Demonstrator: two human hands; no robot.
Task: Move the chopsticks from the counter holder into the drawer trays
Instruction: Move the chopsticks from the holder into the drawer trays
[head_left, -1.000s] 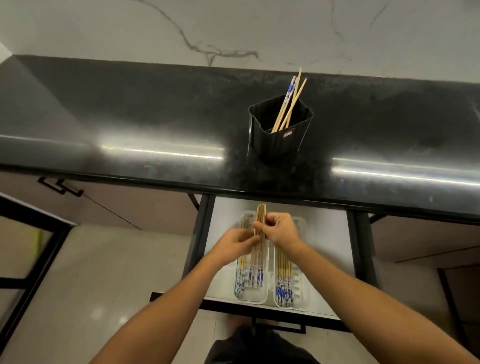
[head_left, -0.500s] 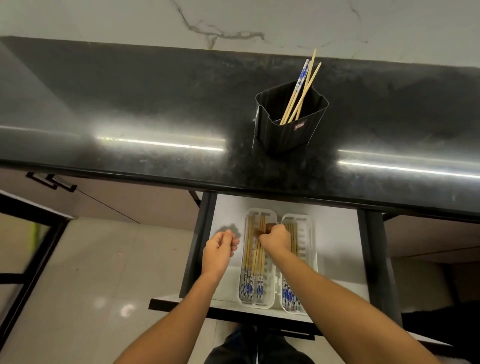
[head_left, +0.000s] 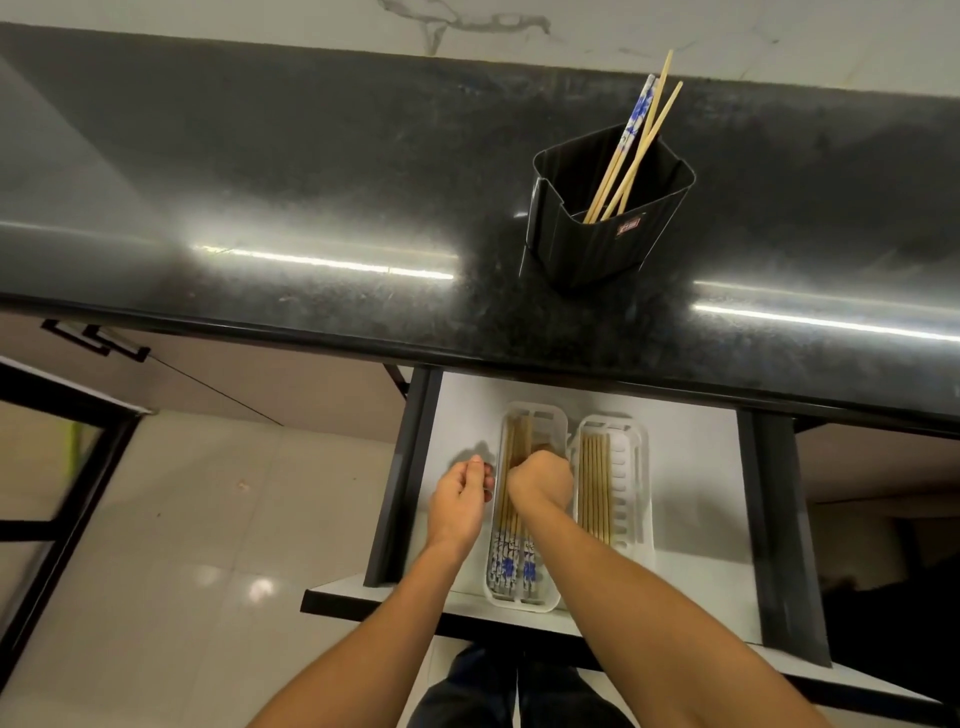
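Observation:
A black holder (head_left: 608, 234) stands on the dark counter with three chopsticks (head_left: 636, 150) leaning in it, one with a blue-patterned top. Below it, the open drawer (head_left: 691, 467) holds two white trays. The left tray (head_left: 524, 603) has several chopsticks with blue-patterned ends, and my right hand (head_left: 540, 480) is fisted down on that bundle, fingers curled around it. The right tray (head_left: 636, 493) holds several plain wooden chopsticks (head_left: 595, 483). My left hand (head_left: 460, 496) hovers just left of the left tray, loosely curled and holding nothing.
The counter's front edge (head_left: 311, 332) overhangs the back of the drawer. Black drawer rails (head_left: 400, 467) run along both sides. Pale floor tiles (head_left: 208, 519) lie to the left, beside a black frame (head_left: 62, 519).
My right hand has lowered the bundle of chopsticks flat into the left tray. My left hand let go of it and moved off to the left.

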